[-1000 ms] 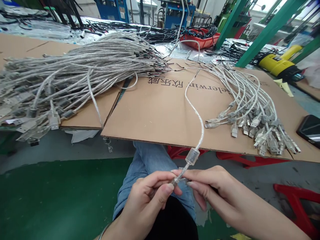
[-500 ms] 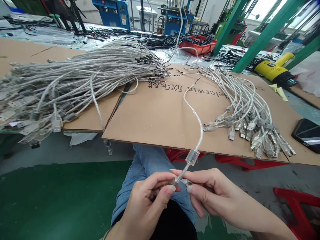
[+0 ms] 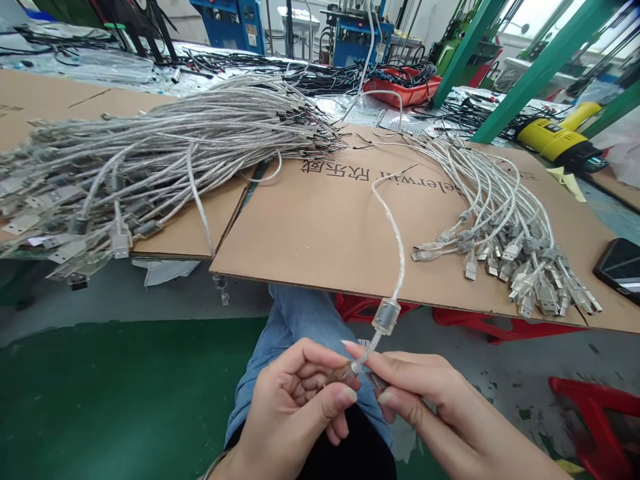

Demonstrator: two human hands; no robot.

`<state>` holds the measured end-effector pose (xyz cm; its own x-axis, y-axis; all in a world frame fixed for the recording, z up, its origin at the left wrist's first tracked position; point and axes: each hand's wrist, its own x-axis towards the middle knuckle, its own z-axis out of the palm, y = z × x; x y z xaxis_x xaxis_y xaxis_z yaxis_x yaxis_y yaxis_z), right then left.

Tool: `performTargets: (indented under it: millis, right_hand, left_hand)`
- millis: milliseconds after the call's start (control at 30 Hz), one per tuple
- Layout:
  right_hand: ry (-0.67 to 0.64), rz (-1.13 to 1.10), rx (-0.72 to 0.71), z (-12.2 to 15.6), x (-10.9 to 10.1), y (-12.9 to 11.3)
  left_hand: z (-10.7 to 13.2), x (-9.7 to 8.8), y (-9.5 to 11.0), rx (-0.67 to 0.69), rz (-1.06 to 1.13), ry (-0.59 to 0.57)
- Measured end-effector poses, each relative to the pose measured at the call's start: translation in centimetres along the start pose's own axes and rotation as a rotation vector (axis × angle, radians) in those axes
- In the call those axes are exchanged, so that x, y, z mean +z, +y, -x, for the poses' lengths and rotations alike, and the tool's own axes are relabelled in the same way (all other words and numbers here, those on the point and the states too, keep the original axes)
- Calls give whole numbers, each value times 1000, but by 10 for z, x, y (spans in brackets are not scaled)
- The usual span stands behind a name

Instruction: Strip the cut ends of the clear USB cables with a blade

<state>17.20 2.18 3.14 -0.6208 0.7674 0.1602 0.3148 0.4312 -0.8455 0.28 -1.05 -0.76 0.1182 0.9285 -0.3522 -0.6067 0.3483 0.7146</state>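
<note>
Just cable end (image 3: 350, 370) between both hands

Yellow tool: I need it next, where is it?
Head view, upper right: the yellow tool lies beyond the right-hand cable pile, beside the slanted green post.

Your cable (image 3: 397, 247) is clear with a silvery braid inside. It crosses the brown cardboard (image 3: 320, 227), which bears dark printed lettering (image 3: 345, 170). Beyond the cardboard's far edge sits a red tray (image 3: 405, 90), and off its far right corner a yellow tool (image 3: 555, 139). Below its near edge, your jeans (image 3: 295, 327) are blue and the floor (image 3: 100, 393) is green.
</note>
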Motion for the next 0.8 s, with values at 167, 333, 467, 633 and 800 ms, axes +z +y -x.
performTargets:
  millis: [167,333,467,633,800]
  right_hand:
    - [-23,-2,-3,-6,4,-4]
    - [-27,80,35,-6,3,-9]
    - [-32,103,45,-6,4,-12]
    - [-31,60,25,-7,5,-11]
    - [-43,34,44,-3,10,-7]
  left_hand:
    - [0,0,1,5,50,-7]
    - [2,-2,1,18,45,0]
    - [2,-3,0,25,36,-3]
    - [2,-5,-1,51,9,-6]
    - [4,-6,-2,83,-63,31]
